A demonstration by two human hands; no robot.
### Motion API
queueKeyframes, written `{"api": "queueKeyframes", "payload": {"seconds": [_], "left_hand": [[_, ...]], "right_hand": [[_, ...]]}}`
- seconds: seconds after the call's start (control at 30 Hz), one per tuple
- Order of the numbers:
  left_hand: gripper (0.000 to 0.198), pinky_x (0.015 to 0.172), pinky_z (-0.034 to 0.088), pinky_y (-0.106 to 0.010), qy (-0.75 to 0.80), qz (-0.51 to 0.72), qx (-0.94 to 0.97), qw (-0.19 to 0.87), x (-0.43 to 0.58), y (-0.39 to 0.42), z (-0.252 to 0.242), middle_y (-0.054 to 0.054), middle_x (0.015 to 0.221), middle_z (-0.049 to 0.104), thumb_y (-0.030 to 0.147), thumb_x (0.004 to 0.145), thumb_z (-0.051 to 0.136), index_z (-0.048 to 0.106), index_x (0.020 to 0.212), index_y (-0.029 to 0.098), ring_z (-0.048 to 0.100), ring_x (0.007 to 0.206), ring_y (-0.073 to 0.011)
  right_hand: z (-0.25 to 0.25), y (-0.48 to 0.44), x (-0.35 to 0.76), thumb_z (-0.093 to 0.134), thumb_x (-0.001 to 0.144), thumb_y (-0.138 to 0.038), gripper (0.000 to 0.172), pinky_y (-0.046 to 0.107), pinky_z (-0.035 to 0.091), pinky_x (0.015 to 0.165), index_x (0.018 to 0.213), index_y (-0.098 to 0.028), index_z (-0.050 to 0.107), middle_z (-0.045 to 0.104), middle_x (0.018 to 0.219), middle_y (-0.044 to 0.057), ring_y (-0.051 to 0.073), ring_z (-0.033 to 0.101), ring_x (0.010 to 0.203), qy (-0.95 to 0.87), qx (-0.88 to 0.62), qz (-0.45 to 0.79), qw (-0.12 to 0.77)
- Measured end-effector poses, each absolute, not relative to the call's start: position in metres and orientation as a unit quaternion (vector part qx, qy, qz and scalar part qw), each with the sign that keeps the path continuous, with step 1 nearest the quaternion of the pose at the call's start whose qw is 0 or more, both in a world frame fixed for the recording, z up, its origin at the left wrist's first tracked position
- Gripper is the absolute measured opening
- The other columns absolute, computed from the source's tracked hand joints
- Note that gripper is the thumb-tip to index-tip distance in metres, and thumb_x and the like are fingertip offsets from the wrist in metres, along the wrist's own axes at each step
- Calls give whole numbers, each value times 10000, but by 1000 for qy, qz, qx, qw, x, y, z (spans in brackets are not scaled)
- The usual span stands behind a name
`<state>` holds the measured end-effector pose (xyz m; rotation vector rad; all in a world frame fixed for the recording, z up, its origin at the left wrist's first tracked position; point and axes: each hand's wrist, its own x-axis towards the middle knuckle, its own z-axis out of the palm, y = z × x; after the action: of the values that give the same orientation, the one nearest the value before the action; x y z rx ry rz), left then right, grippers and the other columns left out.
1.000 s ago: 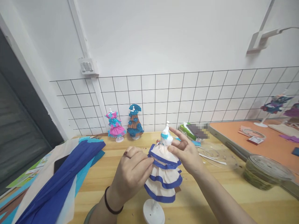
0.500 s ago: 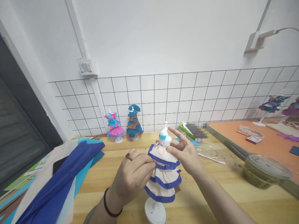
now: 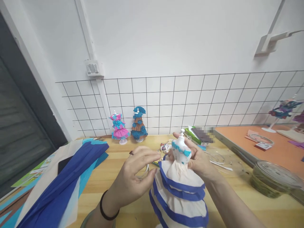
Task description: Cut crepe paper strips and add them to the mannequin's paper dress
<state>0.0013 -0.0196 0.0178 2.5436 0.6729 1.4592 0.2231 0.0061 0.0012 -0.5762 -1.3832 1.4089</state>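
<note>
My right hand (image 3: 201, 161) is wrapped round the back of a small white mannequin bust (image 3: 180, 151) with a teal collar and holds it up, tilted toward me. The mannequin wears a tiered cream paper dress with blue edges (image 3: 180, 193). My left hand (image 3: 133, 177) is just left of the skirt, fingers curved in a loose C with a gap to the thumb. The thumb tip lies at the skirt's top tier and nothing sits between the fingers. A black band is on the left wrist. The stand's base is out of view.
Two dressed mannequins, pink (image 3: 118, 126) and brown-teal (image 3: 139, 125), stand at the wall grid. Blue, teal and cream crepe paper (image 3: 64, 177) is piled at left. A clear lidded tub (image 3: 273, 179), a clear tray (image 3: 220, 158) and an orange desk (image 3: 273, 148) are at right.
The mannequin has been lifted off the table and tilted closer to me. My left hand has let go of the dress tier and opened; my right hand now grips the torso.
</note>
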Motion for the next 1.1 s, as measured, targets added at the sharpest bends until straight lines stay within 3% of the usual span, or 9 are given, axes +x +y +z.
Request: {"api": "queueKeyframes", "payload": {"seconds": [0.23,0.4,0.53,0.77,0.93,1.1], "left_hand": [[251,726,485,-321,200,501,837,90,10,-19,16,-41,822,674,26,781,543,642,945,188,590,823,-158],[207,679,472,-308,202,497,840,83,13,-21,18,-35,749,666,31,783,527,645,863,181,598,745,-150],[205,683,457,-307,215,485,844,78,13,-21,17,-37,762,661,28,775,524,633,868,175,591,753,-153],[211,708,452,-291,232,447,862,62,12,-20,14,-27,786,657,50,792,513,622,905,191,582,799,-153],[337,798,458,-297,300,424,853,56,0,-12,11,-38,977,657,70,819,474,560,1111,214,580,931,-158],[229,825,461,-296,382,496,780,22,-18,-5,15,-32,962,664,127,822,508,618,1004,213,591,933,-160]], "right_hand": [[-7,9,202,788,473,-535,931,305,469,560,1293,-245,455,623,669,14,199,608,615,-513,-192,603,579],[-11,15,210,829,496,-388,886,315,469,637,1291,-282,452,616,743,27,188,579,666,-499,-160,677,517],[-10,17,216,820,547,-295,870,309,461,663,1312,-319,405,611,779,31,186,573,703,-494,-151,692,505],[-10,15,214,826,539,-356,890,356,448,804,1316,-301,395,620,785,24,190,593,742,-499,-156,686,506],[-10,17,214,827,515,-407,969,365,487,713,1348,-285,347,650,808,43,241,631,781,-497,-179,678,511],[-19,23,211,799,592,-348,867,366,482,756,1333,-254,359,695,850,60,243,651,831,-528,-207,650,506]]}}
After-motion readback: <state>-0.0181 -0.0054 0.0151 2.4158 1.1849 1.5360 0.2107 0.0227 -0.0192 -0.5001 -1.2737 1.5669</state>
